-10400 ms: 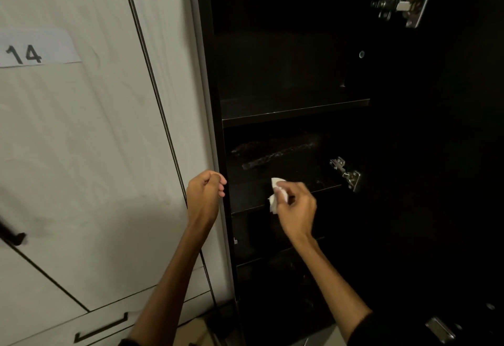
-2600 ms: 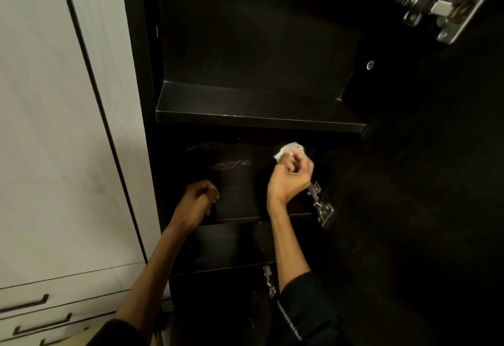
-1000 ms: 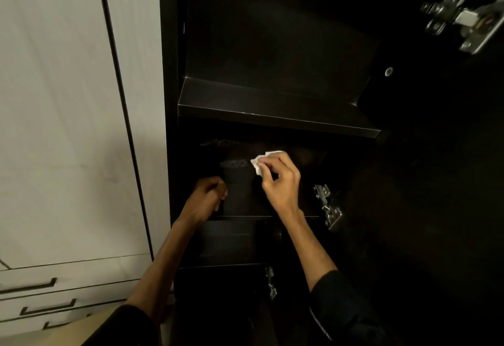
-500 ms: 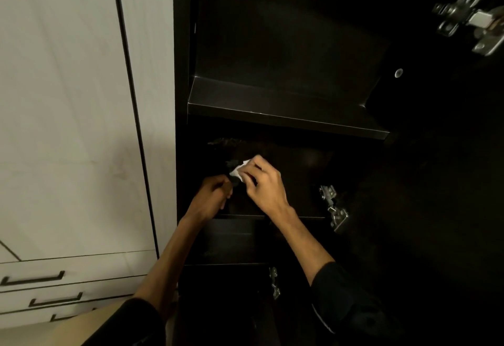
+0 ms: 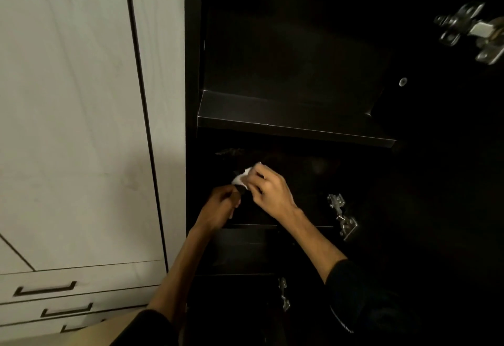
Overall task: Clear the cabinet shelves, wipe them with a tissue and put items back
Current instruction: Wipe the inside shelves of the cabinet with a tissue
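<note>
The open cabinet is dark inside, with a bare upper shelf [image 5: 294, 121] and a lower shelf [image 5: 302, 220] below it. My right hand [image 5: 268, 190] pinches a crumpled white tissue [image 5: 241, 177] against the left part of the lower shelf. My left hand [image 5: 222, 205] sits just left of it with curled fingers, touching the tissue's lower edge; a small dark thing shows at its fingertips, but I cannot tell what it is. Faint pale smears [image 5: 229, 152] mark the dark back panel above the tissue.
White cabinet doors [image 5: 81, 127] and drawers with dark handles [image 5: 45, 289] fill the left side. Metal hinges sit on the cabinet's right wall: one at the top right [image 5: 469, 31], one beside the lower shelf [image 5: 342, 216], one lower down [image 5: 283, 293].
My right hand has wiped the tissue from the right of the lower shelf to its left part, up against my left hand, which has stayed put. The view has shifted right.
</note>
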